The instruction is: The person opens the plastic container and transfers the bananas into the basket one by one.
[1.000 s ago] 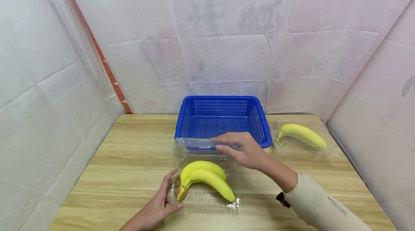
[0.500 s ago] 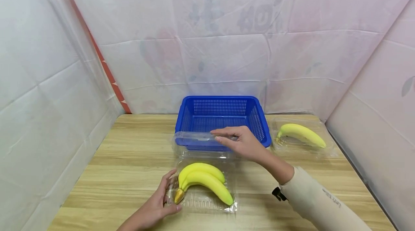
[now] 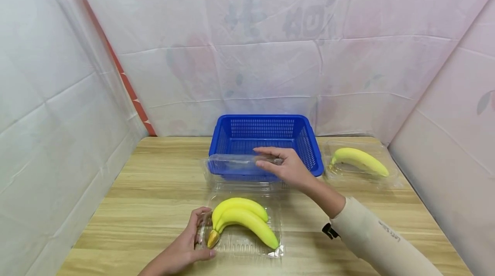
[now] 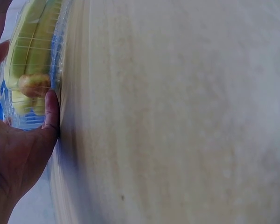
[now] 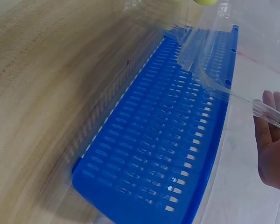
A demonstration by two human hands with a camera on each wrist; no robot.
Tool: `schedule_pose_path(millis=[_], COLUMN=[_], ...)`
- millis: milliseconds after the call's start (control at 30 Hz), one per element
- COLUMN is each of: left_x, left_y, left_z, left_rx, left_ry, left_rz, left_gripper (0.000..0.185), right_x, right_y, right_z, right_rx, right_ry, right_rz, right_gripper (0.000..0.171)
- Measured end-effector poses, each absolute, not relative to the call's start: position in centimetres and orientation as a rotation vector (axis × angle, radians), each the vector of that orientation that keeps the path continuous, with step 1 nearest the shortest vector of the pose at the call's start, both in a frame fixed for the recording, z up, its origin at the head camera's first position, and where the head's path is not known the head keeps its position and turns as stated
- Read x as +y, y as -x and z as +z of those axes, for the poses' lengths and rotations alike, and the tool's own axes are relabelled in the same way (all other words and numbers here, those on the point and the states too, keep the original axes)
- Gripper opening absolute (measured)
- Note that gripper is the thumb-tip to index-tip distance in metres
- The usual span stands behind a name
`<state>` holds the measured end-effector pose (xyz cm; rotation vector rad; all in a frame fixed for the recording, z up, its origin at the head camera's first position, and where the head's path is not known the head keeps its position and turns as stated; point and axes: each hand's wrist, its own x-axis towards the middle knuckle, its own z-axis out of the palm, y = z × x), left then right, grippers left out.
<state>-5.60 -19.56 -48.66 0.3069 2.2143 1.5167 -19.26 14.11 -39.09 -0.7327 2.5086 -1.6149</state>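
In the head view a clear plastic clamshell box [image 3: 241, 248] lies near the table's front, with two joined yellow bananas [image 3: 251, 224] inside. Its hinged lid [image 3: 232, 167] stands raised on the far side. My left hand [image 3: 184, 243] holds the box's left side, thumb at the near corner and fingers at the back; the left wrist view shows the thumb against the box beside the bananas' brown stem [image 4: 35, 85]. My right hand [image 3: 291, 170] pinches the lid's upper edge near its right end. The right wrist view shows fingers behind the lid rim [image 5: 270, 114], with the thumb hidden.
Just behind the raised lid sits a blue perforated basket [image 3: 267, 126]. At the back right a second clear box [image 3: 383, 151] contains one banana [image 3: 359, 160]. Pale cloth [image 3: 267, 69] hangs around the back and sides of the wooden table [image 3: 154, 190].
The lid has swung slightly further up and back, with my right hand moving away along with it. The box and its bananas have shifted a little nearer, together with my left hand.
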Motion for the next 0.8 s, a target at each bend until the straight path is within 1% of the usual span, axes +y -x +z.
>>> schedule_pose_path(millis=[300, 500, 567, 733, 800], left_x=[-19.5, -19.4, -19.4, -19.5, -19.5], left_y=[5.6, 5.5, 5.5, 5.5, 5.5], left_z=[-48.8, -48.8, -48.9, -49.1, -49.1], left_rx=[2.235, 2.235, 2.224, 2.224, 2.226], left_ry=[-0.355, -0.336, -0.332, -0.329, -0.325], left_rz=[1.518, 1.512, 1.525, 1.534, 1.533], left_gripper=[0.091, 0.091, 0.091, 0.092, 0.092], right_x=[14.2, 14.5, 14.6, 14.9, 15.0], right_y=[18.6, 18.0, 17.6, 16.6, 16.3], right_z=[-39.2, -39.0, -38.9, -38.3, -38.1], right_rx=[2.615, 2.712, 2.761, 2.867, 2.902], right_ry=[0.754, 0.781, 0.804, 0.956, 1.069], right_rz=[-1.650, -1.665, -1.659, -1.658, -1.654], right_gripper=[0.059, 0.068, 0.073, 0.091, 0.091])
